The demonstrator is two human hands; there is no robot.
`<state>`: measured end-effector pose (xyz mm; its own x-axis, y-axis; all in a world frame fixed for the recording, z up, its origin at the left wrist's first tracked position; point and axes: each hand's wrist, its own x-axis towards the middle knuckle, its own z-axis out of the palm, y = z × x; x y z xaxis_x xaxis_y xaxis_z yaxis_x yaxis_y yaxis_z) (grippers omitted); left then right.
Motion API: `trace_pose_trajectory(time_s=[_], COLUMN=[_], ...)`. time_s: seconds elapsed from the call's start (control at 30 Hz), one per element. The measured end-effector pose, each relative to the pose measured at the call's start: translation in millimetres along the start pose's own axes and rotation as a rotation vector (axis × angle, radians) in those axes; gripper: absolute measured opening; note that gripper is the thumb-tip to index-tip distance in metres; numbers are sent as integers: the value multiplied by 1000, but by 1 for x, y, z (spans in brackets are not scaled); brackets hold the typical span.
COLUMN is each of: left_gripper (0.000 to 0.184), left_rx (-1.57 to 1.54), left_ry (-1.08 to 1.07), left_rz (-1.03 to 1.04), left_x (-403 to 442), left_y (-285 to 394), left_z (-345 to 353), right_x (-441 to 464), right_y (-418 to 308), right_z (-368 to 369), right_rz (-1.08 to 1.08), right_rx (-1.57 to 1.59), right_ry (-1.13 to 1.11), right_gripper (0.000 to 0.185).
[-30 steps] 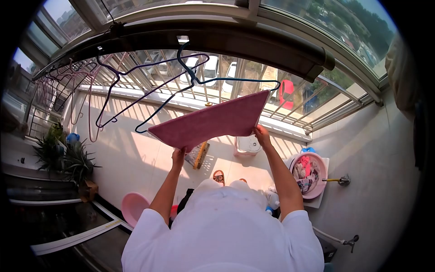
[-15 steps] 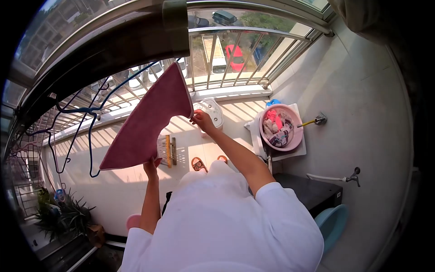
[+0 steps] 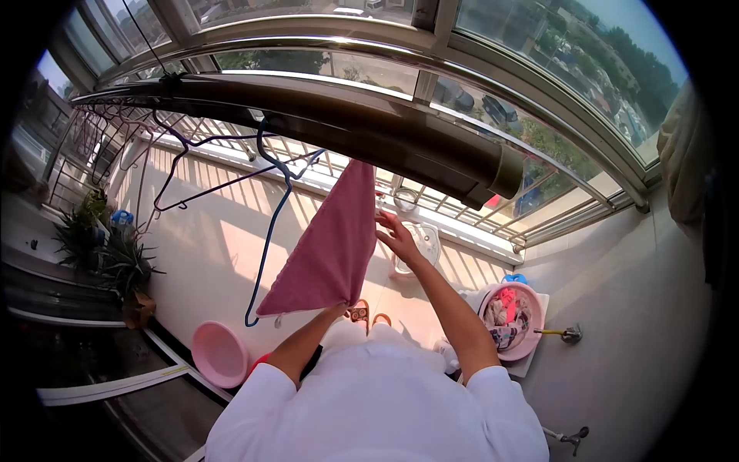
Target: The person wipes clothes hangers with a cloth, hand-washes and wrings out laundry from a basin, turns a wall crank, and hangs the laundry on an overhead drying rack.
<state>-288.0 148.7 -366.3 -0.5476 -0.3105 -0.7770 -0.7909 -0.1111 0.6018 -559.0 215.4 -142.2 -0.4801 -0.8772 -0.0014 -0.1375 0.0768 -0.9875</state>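
Observation:
A pink cloth hangs in a pointed, roughly triangular shape in front of me, its top reaching the dark rail. My left hand is at the cloth's lower edge, closed on it, with most of the fingers hidden behind the fabric. At the cloth's right edge is my right hand, fingers bent and apart; whether the fingertips grip the fabric is unclear. Just left of the cloth a blue hanger hangs tilted from the rail. A purple hanger hangs farther left.
Railings and windows run along the front. Potted plants stand at the left, and an empty pink basin lies lower left. To the right, a pink basin holds clothes beside a tap. A white stool stands ahead.
The cloth, stretched wide between both hands before, is now narrower and more upright. My hands are nearer each other. The view swung right and then back left.

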Motion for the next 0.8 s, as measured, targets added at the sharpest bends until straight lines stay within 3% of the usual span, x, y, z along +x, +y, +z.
trace_pose_trajectory(time_s=[0.1, 0.17, 0.2, 0.3, 0.33, 0.37, 0.43, 0.5, 0.57, 0.63, 0.67, 0.7, 0.8], left_gripper=[37, 36, 36, 35, 35, 35, 34, 34, 33, 33, 32, 25, 22], left_rx=[89, 117, 126, 147, 157, 162, 177, 202, 214, 263, 265, 468, 457], left_ry=[23, 38, 49, 82, 92, 106, 130, 164, 210, 274, 336, 158, 156], left_rz=[104, 158, 183, 267, 289, 312, 360, 412, 484, 535, 621, 276, 371], left_x=[-8, -13, -16, -22, -25, -28, -31, -33, -30, -27, -26, -46, -59], left_y=[-14, -22, -25, -32, -36, -41, -45, -53, -64, -78, -89, -64, -76], left_z=[24, 36, 39, 48, 49, 49, 46, 38, 28, 12, 2, -22, -71], right_x=[-3, -15, -22, -26, -21, -21, -23, -26, -33, -37, -40, -45, -80], right_y=[2, -1, -5, -22, -14, -7, -7, 39, 47, 76, 114, 155, 230], right_z=[30, 59, 70, 104, 113, 125, 128, 139, 136, 125, 119, 112, 91], right_rz=[75, 21, -62, 12, -15, 18, 14, 92, 66, 235, 214, 217, 239], right_rx=[102, -41, -101, 62, 191, 277, 24, 456, 424, 493, 440, 374, 47], right_ry=[-433, -494, -378, -102, -274, -335, -365, -280, -226, -130, -57, 22, 200], right_gripper=[51, 49, 56, 59, 63, 50, 33, 19, 17, 16, 16, 17, 21])
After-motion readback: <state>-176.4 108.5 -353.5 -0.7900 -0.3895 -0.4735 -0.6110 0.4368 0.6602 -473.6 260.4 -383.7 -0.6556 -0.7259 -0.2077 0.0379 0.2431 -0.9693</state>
